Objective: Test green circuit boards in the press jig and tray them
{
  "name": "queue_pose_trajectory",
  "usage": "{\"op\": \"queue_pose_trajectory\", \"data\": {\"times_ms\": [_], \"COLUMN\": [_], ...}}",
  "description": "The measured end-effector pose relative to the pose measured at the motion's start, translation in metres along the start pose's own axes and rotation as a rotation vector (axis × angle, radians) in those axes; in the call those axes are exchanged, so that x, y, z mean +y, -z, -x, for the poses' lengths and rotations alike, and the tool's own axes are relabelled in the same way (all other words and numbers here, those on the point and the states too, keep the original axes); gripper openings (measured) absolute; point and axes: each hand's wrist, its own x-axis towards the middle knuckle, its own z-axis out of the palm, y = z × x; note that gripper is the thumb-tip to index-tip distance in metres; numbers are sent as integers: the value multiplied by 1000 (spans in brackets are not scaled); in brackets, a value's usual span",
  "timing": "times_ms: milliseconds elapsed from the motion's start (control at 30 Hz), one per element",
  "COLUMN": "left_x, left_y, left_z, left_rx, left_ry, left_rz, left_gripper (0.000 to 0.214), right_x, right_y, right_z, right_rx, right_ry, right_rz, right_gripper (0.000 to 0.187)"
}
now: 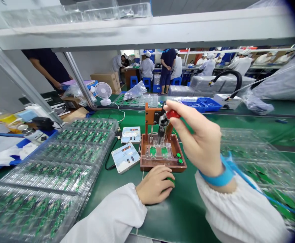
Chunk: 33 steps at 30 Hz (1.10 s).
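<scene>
A test fixture [159, 165] with a brown base and an upright toggle clamp [162, 123] stands in front of me. My right hand [198, 135] pinches the red knob [173, 114] of the clamp's lever between thumb and fingers. Two small green circuit boards [164, 151] sit in the clear plate of the fixture, below the clamp. My left hand [156, 185] rests palm down just in front of the base, its fingers curled over a small green circuit board [171, 180] that is mostly hidden. Two green buttons [179, 161] are at the base's right corner.
Left of the fixture lie two white meter boxes [126, 158] with red digits. A stack of clear trays [71, 152] full of boards fills the left side; more trays [261, 168] lie at right. Behind are a small fan [103, 91] and blue bins [200, 105]. Several people work farther back.
</scene>
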Motion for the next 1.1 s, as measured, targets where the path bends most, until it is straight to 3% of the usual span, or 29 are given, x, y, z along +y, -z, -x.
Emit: {"op": "queue_pose_trajectory", "data": {"times_ms": [167, 333, 467, 567, 633, 700, 767, 833, 900, 1000, 1100], "left_x": [0, -2, -4, -4, -2, -2, -7, -20, -40, -82, -121], "left_y": [-1, -1, -5, 0, 16, 46, 85, 120, 143, 149, 139], "left_z": [-1, 0, 1, -2, -5, -6, -5, -3, -1, 0, 1], "left_rx": [-45, -32, -100, -90, -87, -148, -302, -456, -363, -217, -361], "left_ry": [-9, -13, 6, 54, 126, 217, 308, 462, 618, 685, 770], "left_rz": [-42, -57, -51, 94, 287, 530, 758, 849, 708, 299, -47], "left_gripper": [14, 14, 13, 10, 10, 16, 28, 40, 42, 50, 97], "right_x": [7, 25, 33, 34, 34, 34, 35, 36, 36, 36, 37], "right_y": [-18, -37, -46, -51, -54, -55, -55, -55, -54, -54, -55], "right_z": [31, 60, 69, 71, 73, 74, 74, 74, 73, 73, 73], "right_rx": [97, 106, 120, 132, 137, 141, 138, 123, 113, 111, 107], "right_ry": [-42, 46, 51, 23, 8, 0, 4, 21, 31, 35, 49], "right_rz": [-87, -143, -147, -206, -254, -281, -279, -269, -261, -256, -246], "right_gripper": [41, 53, 57, 60, 61, 62, 61, 61, 62, 61, 60]}}
